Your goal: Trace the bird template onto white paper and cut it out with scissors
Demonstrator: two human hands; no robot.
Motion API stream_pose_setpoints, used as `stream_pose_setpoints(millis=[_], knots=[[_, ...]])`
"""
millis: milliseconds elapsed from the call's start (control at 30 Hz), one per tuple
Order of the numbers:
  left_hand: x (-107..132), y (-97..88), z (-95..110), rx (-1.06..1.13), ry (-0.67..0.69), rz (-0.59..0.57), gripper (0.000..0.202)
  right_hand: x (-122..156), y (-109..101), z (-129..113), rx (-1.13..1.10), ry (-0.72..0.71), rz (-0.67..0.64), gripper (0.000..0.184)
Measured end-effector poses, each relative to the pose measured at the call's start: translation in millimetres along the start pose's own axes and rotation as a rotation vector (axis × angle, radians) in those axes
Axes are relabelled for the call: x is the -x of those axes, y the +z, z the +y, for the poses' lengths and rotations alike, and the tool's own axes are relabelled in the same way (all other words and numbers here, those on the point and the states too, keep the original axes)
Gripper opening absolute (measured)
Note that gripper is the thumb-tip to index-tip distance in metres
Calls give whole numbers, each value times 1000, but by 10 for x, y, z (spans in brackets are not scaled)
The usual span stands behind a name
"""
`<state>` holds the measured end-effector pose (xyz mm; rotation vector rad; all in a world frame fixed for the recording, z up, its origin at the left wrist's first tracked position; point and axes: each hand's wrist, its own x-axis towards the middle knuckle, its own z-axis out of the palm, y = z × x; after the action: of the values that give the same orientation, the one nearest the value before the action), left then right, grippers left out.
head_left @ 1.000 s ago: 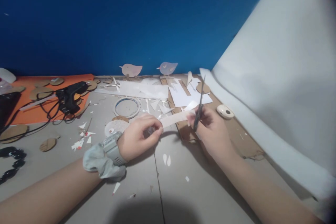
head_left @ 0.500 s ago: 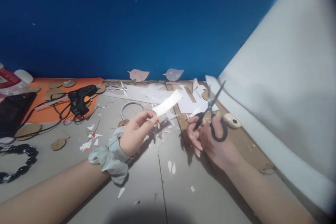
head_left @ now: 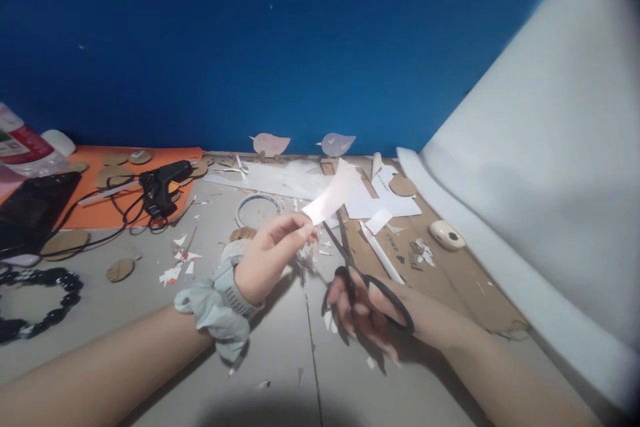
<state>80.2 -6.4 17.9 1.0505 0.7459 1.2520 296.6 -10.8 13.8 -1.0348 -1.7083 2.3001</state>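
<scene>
My left hand (head_left: 275, 253) pinches the lower end of a curved white strip of paper (head_left: 327, 199) between thumb and fingertips. In my right hand (head_left: 367, 310) is a pair of black-handled scissors (head_left: 347, 255), the fingers through the loops. The blades are parted and point up and left, close to the strip's lower edge; whether they touch it I cannot tell. Under the hands lie small white paper scraps, and a pair of teardrop cut-outs (head_left: 330, 321) is partly hidden by my right hand.
Two paper birds, one pink (head_left: 271, 145) and one lilac (head_left: 337, 144), stand against the blue wall. A black glue gun (head_left: 163, 187) lies on an orange sheet (head_left: 120, 213) at left. A tape roll (head_left: 259, 211), cardboard (head_left: 450, 287), and a cream oval object (head_left: 447, 235) surround the hands.
My right hand has lowered and moved left, swinging the scissors from pointing upright toward the paper strip. My left hand keeps its pinch, with the strip tilted a little more upright.
</scene>
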Motion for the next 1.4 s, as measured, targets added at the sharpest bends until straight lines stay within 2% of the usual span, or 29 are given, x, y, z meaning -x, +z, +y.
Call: stream_pose_setpoints(millis=[200, 333, 467, 633, 1000, 1267, 1400], knots=[[-18, 2, 3, 18, 2, 95, 13, -29, 45, 37, -47, -65, -10, 52], [-6, 20, -19, -50, -3, 15, 14, 24, 126, -74, 23, -83, -3, 52], [9, 21, -31, -134, -78, -76, 18, 71, 188, -171, 127, -46, 123, 45], [8, 9, -16, -184, -126, -185, 17, 105, 207, -210, 263, 12, 206, 40], [-23, -38, 54, -308, -143, -247, 18, 124, 261, -282, 338, 119, 314, 43], [-28, -39, 39, -276, -178, -229, 17, 108, 231, -292, 450, 98, 337, 42], [-34, -33, 31, -261, -170, -211, 18, 96, 221, -274, 499, 77, 399, 40]])
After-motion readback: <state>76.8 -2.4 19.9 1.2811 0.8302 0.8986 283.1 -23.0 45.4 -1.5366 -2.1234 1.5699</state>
